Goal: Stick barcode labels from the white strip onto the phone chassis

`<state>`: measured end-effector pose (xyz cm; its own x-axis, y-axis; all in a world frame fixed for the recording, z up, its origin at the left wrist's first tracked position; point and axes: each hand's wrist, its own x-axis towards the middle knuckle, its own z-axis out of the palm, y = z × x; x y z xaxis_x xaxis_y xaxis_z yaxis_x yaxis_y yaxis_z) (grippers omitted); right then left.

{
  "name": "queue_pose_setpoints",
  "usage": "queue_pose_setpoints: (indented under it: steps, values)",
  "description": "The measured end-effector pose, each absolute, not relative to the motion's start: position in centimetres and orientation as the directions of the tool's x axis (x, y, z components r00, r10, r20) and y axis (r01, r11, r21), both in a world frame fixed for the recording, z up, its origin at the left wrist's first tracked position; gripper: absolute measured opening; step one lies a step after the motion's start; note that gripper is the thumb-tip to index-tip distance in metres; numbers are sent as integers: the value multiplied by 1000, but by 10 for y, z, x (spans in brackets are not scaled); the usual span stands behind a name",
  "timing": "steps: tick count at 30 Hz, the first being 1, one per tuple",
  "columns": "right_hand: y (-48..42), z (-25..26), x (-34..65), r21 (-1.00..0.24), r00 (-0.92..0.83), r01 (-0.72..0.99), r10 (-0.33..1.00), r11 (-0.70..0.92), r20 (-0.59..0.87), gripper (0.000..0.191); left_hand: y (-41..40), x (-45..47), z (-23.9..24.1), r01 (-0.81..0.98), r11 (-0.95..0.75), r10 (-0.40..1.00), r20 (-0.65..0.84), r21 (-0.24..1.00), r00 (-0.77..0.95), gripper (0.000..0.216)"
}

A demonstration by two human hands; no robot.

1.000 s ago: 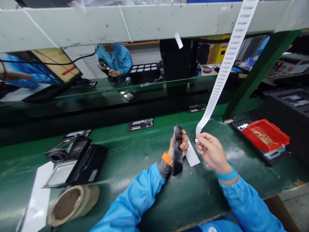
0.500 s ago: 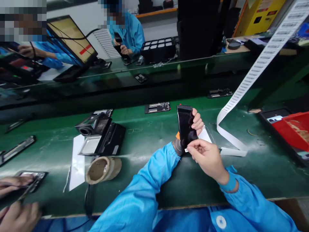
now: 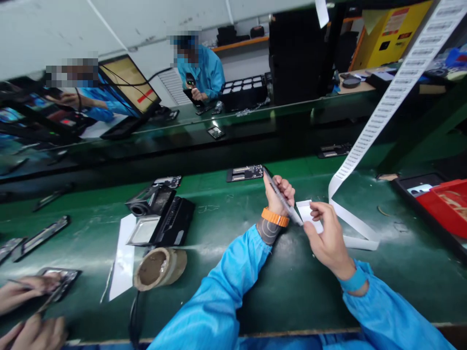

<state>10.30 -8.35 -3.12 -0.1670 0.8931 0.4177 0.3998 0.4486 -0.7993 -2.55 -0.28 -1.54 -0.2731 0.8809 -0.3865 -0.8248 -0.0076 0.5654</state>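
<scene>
My left hand (image 3: 279, 194) is closed round a dark phone (image 3: 282, 199), which is turned so I see mostly its thin edge. An orange band sits on that wrist. My right hand (image 3: 328, 236) has its fingers curled and its fingertips pressed against the phone's lower end. A small white sheet (image 3: 308, 214) lies on the green belt (image 3: 226, 223) just behind both hands. A long white strip of printed labels (image 3: 386, 104) hangs down from the upper right and folds onto the belt beside my right hand.
A black scanner device (image 3: 160, 216) and a roll of brown tape (image 3: 158, 267) sit to my left. Bare phone boards (image 3: 245, 172) lie along the belt. A red tray (image 3: 450, 204) stands at the right edge. Another person's hands (image 3: 25, 311) work at the lower left; other workers sit across the line.
My left hand has rotated the phone from screen-facing to edge-on and lowered it. My right hand has gone from pinching a small white label at the phone's base to pressing there. The view shifted left.
</scene>
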Motion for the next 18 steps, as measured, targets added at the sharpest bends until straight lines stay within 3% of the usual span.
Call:
queue_pose_setpoints:
  steps: [3, 6, 8, 9, 11, 14, 18]
  values:
    - [-64, -38, 115, -846, -218, 321, 902, 426, 372, 34, 8, -29, -20, -757, -45, 762, -467, 652, -448, 42]
    - [-34, -37, 130, -950, -214, 262, 970, 168, 113, 30, 8, -50, -19, -705, -51, 872, -313, 707, -377, 33]
    - [-13, -34, 143, -996, -320, 66, 944, -62, -80, 36, 9, -76, -17, -573, 137, 950, -272, 808, -156, 26]
    - [-5, -33, 150, -985, -364, -33, 920, -166, -143, 39, 13, -90, -16, -460, 268, 947, -320, 847, -38, 27]
    - [5, -31, 165, -954, -335, -144, 920, -263, -203, 43, 31, -116, -14, -284, 408, 893, -444, 868, -71, 24]
    - [7, -29, 187, -993, -120, -11, 986, -114, -112, 40, 87, -136, -6, -187, 355, 883, -394, 916, -253, 4]
    - [4, -25, 207, -913, 5, 391, 992, 115, 127, 27, 180, -128, 21, 21, 231, 918, -210, 973, -336, 24]
